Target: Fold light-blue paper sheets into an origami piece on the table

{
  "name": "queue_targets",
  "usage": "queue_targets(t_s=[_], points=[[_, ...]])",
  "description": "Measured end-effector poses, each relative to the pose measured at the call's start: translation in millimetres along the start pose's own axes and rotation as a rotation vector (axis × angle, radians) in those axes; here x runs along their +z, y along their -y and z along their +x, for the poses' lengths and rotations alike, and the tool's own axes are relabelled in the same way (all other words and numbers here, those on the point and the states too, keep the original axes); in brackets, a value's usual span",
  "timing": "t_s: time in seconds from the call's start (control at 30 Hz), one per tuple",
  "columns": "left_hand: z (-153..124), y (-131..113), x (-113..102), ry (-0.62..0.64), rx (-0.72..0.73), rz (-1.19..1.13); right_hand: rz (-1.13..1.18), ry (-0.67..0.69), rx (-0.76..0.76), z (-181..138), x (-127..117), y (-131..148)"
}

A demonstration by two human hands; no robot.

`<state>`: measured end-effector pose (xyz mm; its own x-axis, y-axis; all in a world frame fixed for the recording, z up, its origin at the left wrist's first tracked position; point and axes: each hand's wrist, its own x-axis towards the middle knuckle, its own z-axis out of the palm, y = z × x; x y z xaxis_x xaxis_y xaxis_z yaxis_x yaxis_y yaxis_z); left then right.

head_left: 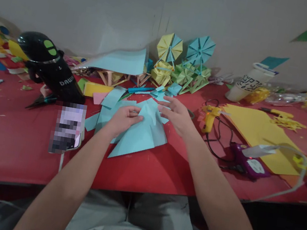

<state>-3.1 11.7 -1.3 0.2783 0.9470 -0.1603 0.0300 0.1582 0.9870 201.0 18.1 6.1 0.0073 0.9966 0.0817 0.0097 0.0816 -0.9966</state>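
A light blue sheet of paper (142, 130), creased and partly raised, lies on the red table in front of me. My left hand (125, 119) pinches its left edge between thumb and fingers. Over on the other side, my right hand (177, 116) is open, its fingers apart and close to the sheet's upper right part; whether a fingertip touches the paper I cannot tell. More light blue paper pieces (113, 98) lie under and behind the sheet.
Left of the paper are a phone (69, 128) and a black bottle (53, 69). Folded paper wheels (201, 49) stand at the wall. To the right are a yellow glue gun (209, 118), a purple power strip (248, 162) with cords, yellow sheets (258, 136) and a white cup (248, 84).
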Motion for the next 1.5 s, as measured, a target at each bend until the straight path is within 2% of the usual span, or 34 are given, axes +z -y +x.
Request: queue_targets(t_s=[0.1, 0.2, 0.4, 0.5, 0.8, 1.1, 1.3, 1.5], points=[[0, 2, -1, 0.051, 0.015, 0.058, -0.067, 0.092, 0.013, -1, 0, -2], [1, 5, -2, 0.074, 0.029, 0.119, -0.116, 0.105, 0.001, -3, 1, -1], [2, 7, -1, 0.020, 0.105, 0.258, -0.243, 0.132, -0.013, -4, 4, 2], [1, 5, 0, 0.043, 0.102, 0.286, -0.275, 0.155, -0.067, -6, 6, 4], [-3, 2, 3, 0.080, 0.060, 0.247, -0.270, 0.188, -0.086, -5, 9, -1], [-4, -3, 1, 0.102, 0.101, 0.372, -0.263, 0.114, -0.028, -4, -1, 4], [0, 1, -11, 0.114, 0.134, 0.464, -0.245, -0.008, -0.040, 1, -12, 4], [0, -4, -25, 0.029, 0.150, 0.584, -0.181, -0.173, 0.000, 9, -30, 4]])
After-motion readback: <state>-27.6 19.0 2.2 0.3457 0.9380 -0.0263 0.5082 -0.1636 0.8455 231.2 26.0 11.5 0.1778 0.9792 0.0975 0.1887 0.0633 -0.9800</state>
